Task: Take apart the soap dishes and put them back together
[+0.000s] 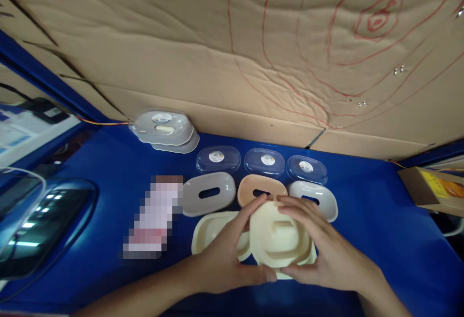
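My left hand and my right hand hold a cream-coloured plastic tray between them, fingers at its far edge and thumbs at its near edge. Another cream piece shows partly below it. To the left, partly behind my left hand, lies a cream tray. Beyond my hands stand three oval pieces with slots: a grey one, a peach one and a white one.
Three clear lids with round stickers lie in a row behind. Stacked lidded pieces stand at the back left against a cardboard wall. A dark screen is at left, a cardboard box at right.
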A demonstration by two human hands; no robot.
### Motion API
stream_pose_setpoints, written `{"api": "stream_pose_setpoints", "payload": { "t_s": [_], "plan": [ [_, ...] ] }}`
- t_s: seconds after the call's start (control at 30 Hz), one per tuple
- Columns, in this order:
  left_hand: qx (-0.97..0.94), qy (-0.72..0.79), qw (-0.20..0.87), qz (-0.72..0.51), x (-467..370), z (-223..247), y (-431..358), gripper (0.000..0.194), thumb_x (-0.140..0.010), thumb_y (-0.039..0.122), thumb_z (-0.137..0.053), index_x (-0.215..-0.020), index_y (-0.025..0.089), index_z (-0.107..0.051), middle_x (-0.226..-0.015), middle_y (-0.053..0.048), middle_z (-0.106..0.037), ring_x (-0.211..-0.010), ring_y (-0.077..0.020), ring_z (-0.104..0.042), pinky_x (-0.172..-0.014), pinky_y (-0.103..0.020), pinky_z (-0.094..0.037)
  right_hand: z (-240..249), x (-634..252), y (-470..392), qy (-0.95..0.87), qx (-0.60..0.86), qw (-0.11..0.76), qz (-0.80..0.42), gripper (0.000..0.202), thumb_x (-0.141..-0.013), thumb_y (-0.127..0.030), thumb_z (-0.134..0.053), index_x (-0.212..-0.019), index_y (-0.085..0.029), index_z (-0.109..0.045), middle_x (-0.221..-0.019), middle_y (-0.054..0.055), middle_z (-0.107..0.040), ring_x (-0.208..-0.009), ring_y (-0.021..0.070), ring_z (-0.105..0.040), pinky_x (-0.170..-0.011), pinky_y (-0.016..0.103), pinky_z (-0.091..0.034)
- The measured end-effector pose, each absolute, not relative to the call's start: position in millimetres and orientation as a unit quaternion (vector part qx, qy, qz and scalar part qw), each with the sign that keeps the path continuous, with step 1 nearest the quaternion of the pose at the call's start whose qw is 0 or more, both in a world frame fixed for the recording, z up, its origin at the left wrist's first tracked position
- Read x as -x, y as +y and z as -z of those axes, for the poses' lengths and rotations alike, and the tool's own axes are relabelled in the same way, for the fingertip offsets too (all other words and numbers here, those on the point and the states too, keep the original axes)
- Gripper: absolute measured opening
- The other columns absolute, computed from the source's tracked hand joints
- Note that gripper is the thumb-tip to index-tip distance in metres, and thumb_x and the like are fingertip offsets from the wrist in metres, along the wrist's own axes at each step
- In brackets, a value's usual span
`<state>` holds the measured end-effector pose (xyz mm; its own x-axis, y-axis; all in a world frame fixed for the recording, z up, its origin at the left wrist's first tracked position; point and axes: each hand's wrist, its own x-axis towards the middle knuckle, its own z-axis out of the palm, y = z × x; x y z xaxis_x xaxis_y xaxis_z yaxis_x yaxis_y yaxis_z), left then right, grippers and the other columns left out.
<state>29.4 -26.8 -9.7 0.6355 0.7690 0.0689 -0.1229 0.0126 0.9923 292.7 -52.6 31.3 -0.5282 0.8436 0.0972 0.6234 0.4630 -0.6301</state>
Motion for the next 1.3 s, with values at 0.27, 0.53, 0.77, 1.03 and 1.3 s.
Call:
{"api": "stream_pose_setpoints", "payload": {
  "t_s": [0.27, 0.53, 0.77, 1.03, 1.3],
  "plan": [
    [-0.695, 0.285, 0.511, -0.418, -24, 0, -13, 0.052, -0.098, 0.021, -0.066, -0.147, 0.034, -0.05, -0.136, -0.01, -0.064, -0.107, -0.0211, -0.067, -0.091, -0.035, -0.057, -6, -397, -128, -0.709, 0.652, 0.208, -0.17, 0.088, -0.081, -0.05, -0.079, -0.159, -0.045, -0.037, -0.164, 0.005, -0.046, -0.145, 0.0487, -0.049, -0.112, 0.071, -0.051],
    [-0.751, 0.326, 0.42, -0.393, -18, -16, -10, 0.018, -0.101, 0.018, -0.057, -0.116, 0.024, -0.065, -0.101, -0.004, -0.074, -0.09, -0.0179, -0.069, -0.082, -0.03, -0.056, 43, -412, -161, -0.717, 0.666, 0.16, -0.126, 0.08, -0.079, -0.036, -0.072, -0.153, -0.045, -0.041, -0.163, 0.007, -0.048, -0.146, 0.0483, -0.049, -0.11, 0.078, -0.046],
    [-0.855, 0.397, 0.177, -0.283, 28, 8, -56, 0.044, -0.094, 0.029, -0.072, -0.137, 0.033, -0.063, -0.136, -0.009, -0.07, -0.124, -0.0317, -0.066, -0.102, -0.043, -0.056, 28, -406, -162, -0.747, 0.642, 0.121, -0.126, 0.078, -0.088, -0.046, -0.071, -0.158, -0.047, -0.037, -0.172, 0.006, -0.035, -0.153, 0.0504, -0.038, -0.112, 0.085, -0.038],
    [-0.859, 0.469, 0.063, -0.193, 60, 46, -99, 0.059, -0.098, 0.031, -0.069, -0.154, 0.033, -0.052, -0.154, -0.011, -0.06, -0.133, -0.034, -0.059, -0.107, -0.048, -0.05, -5, -296, -115, -0.84, 0.5, 0.126, -0.168, 0.057, -0.104, -0.04, -0.059, -0.158, -0.041, -0.042, -0.168, 0.003, -0.043, -0.153, 0.0361, -0.045, -0.116, 0.066, -0.05],
    [-0.799, 0.559, 0.069, -0.212, 67, 54, -107, 0.093, -0.089, 0.038, -0.078, -0.167, 0.028, -0.028, -0.162, -0.017, -0.051, -0.127, -0.0366, -0.062, -0.098, -0.047, -0.05, -32, -205, -30, -0.921, 0.359, 0.11, -0.102, 0.05, -0.105, -0.026, -0.057, -0.154, -0.023, -0.05, -0.163, 0.012, -0.05, -0.152, 0.0316, -0.046, -0.122, 0.06, -0.045]
  ]
}}
